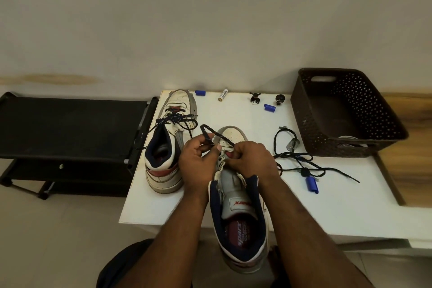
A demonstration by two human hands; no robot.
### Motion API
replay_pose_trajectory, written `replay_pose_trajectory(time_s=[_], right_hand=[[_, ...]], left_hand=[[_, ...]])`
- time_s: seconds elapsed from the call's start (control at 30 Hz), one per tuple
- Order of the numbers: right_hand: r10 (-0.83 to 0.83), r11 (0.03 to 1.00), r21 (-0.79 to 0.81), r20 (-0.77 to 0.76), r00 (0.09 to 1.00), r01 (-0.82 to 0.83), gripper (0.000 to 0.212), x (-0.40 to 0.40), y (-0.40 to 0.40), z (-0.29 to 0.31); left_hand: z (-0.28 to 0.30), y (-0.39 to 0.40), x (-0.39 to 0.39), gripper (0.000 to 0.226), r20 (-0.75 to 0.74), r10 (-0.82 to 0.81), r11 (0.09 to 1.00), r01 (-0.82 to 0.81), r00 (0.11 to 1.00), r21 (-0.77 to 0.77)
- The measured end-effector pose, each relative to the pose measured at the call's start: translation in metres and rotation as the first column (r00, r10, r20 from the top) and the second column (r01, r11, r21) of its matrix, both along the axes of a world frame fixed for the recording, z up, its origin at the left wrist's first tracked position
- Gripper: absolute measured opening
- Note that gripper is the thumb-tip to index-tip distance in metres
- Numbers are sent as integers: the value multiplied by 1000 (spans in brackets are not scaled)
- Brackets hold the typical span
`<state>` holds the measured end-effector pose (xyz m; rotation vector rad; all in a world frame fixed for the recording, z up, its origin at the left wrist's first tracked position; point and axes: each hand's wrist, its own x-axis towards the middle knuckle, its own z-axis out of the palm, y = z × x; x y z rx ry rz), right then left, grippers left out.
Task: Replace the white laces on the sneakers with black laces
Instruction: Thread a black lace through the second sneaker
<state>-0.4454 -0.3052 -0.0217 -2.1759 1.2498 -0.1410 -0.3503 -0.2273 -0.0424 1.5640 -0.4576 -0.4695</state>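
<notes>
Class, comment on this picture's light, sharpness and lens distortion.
Head view: dim, warm, even light with soft shadows; the white table edges bow from the wide lens; small print on the battery is too blurred to read; the dark basket interior loses detail.

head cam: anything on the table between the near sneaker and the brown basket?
Yes, in the head view: a loose black lace trails across the white table between the near white high-top sneaker and the brown perforated plastic basket, plus a small metal piece.

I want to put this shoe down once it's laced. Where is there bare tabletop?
Free: near right corner of the table, below the blue clip; also a strip between battery and shoe toe. Crowded: cords beside the basket.
</notes>
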Motion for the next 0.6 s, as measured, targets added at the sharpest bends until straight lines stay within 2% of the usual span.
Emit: replay_pose_trajectory(time_s=[0.17,0.27,0.3,0.37,0.43,0.5,0.57,0.6], right_hand=[[-12,1000,4,10,1000,12,31,0,1,-2],[2,1000,-4,54,999,-2,13,-1,2,-2],[1,1000,-1,77,997,-1,4,-2,3,-1],[-8,1000,-7,107,994,9,13,-1,4,-1],[-21,1000,-2,122,992,22,16,-1,5,-3],[-41,999,10,126,991,40,16,0,7,-2],[-23,999,-32,108,994,26,17,0,9,-2],[-5,998,-60,94,996,11,18,0,9,-2]], left_hand=[[5,1,0,36,10,-92,995,91,996,33],[4,1,1,33,42,-95,991,91,995,103],[5,2,1,28,15,-96,989,94,995,112],[7,4,2,21,-82,-103,985,113,991,131],[10,6,2,18,-238,-103,984,135,966,120],[17,9,1,26,-376,-85,976,153,923,156],[23,15,4,36,-377,-136,938,242,916,249],[27,19,6,38,-344,-217,903,322,913,286]])
